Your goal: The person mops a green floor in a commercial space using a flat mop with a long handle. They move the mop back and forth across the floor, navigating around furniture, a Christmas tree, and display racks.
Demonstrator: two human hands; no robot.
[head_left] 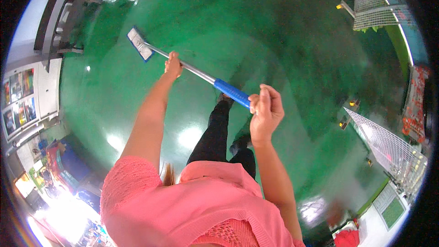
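A flat mop (pixel 140 44) with a pale, blue-edged head rests on the green floor, ahead and to the left. Its silver pole slants back toward me and ends in a blue grip (pixel 232 93). My left hand (pixel 173 65) is wrapped round the pole, fairly close to the mop head. Farther back, my right hand (pixel 266 110) closes on the end of the blue grip, thumb and fingers pinched there. Both arms reach forward, and my feet stand under the pole.
Green floor (pixel 192 13) stretches around me with bright light reflections. At left stand a dark bench (pixel 68 48) and a white cabinet (pixel 48 91) with pictures. White wire mesh racks (pixel 379 139) on yellow-marked feet stand at right. A red cloth (pixel 346 238) lies at lower right.
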